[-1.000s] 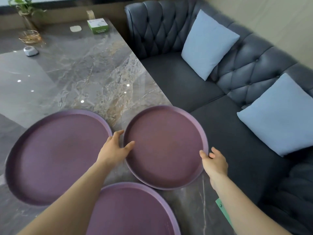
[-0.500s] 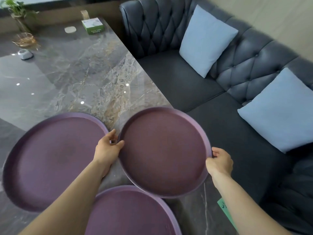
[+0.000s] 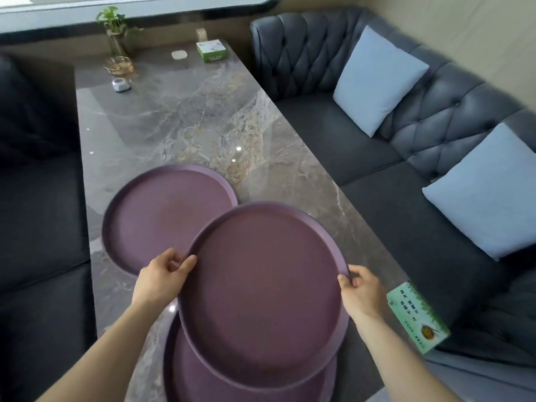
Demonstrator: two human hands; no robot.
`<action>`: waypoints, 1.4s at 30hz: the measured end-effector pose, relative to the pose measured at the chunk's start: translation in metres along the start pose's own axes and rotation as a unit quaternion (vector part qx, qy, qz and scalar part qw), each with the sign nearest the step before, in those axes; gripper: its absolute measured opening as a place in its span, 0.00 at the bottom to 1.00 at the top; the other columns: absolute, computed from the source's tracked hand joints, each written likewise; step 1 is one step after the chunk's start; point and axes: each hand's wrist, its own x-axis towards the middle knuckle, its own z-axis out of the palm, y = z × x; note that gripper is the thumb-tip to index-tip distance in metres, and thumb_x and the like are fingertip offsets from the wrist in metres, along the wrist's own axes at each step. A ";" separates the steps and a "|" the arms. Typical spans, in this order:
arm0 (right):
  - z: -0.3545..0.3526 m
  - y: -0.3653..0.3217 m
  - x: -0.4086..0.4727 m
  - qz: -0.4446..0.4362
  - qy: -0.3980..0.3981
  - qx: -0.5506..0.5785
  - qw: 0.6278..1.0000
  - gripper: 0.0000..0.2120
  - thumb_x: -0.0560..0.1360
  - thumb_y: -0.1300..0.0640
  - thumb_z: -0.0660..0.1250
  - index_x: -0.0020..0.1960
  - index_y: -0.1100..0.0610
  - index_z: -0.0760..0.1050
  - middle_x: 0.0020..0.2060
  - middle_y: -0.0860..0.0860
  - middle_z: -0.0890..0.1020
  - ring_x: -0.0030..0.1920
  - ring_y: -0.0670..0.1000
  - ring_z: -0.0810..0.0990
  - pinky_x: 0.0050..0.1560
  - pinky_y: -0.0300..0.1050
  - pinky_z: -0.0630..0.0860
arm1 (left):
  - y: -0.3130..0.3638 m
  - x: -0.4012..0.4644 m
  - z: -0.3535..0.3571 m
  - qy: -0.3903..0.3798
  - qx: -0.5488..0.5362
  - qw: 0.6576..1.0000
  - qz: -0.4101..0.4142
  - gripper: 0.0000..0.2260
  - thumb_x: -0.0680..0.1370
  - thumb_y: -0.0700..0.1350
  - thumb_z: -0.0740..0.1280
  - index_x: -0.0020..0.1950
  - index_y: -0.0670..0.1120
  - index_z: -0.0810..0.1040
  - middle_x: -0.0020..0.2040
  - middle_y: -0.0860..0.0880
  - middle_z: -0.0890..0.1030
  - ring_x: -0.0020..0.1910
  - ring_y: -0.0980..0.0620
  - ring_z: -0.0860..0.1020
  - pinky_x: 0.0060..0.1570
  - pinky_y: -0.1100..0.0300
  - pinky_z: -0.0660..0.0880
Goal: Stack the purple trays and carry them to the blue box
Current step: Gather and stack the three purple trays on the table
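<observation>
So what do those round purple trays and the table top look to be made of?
Round purple tray held in both hands: seemingly matte plastic or coated fibre; dull, evenly coloured, no glare, thin raised rim. The two other purple trays look the same. Grey veined table top: polished stone or a stone-look slab; marbled veins and sharp light reflections. Which one, I cannot tell.

Held tray (image 3: 264, 291) over near tray (image 3: 203, 384), overlapping far-left tray (image 3: 162, 216).

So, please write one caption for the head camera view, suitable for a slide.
Both hands, left hand and right hand, hold one purple tray by its rim above a second tray; a third tray lies on the marble table.
</observation>
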 end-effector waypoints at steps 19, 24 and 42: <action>0.028 0.046 -0.089 -0.067 -0.023 -0.206 0.976 0.22 0.77 0.59 0.67 0.71 0.53 0.73 0.60 0.55 0.79 0.59 0.59 0.80 0.58 0.53 0.77 | -0.128 -0.079 0.002 -0.086 0.204 0.975 -0.015 0.08 0.75 0.55 0.68 0.39 0.55 0.75 0.38 0.53 0.82 0.39 0.49 0.80 0.35 0.56 0.74; 0.029 0.044 -0.093 -0.087 -0.030 -0.257 0.962 0.22 0.77 0.56 0.67 0.71 0.55 0.73 0.60 0.52 0.80 0.58 0.57 0.81 0.55 0.52 0.79 | -0.125 -0.077 0.003 -0.085 0.219 0.972 -0.006 0.06 0.74 0.52 0.70 0.41 0.53 0.76 0.38 0.53 0.81 0.40 0.49 0.80 0.36 0.57 0.73; 0.076 -0.122 -0.070 -0.169 -0.210 -0.107 0.957 0.38 0.72 0.35 0.68 0.77 0.48 0.64 0.76 0.53 0.67 0.76 0.54 0.65 0.75 0.53 0.63 | -0.074 -0.014 -0.059 0.024 -0.109 0.993 -0.042 0.34 0.75 0.64 0.67 0.77 0.54 0.64 0.75 0.46 0.68 0.70 0.44 0.73 0.63 0.47 0.73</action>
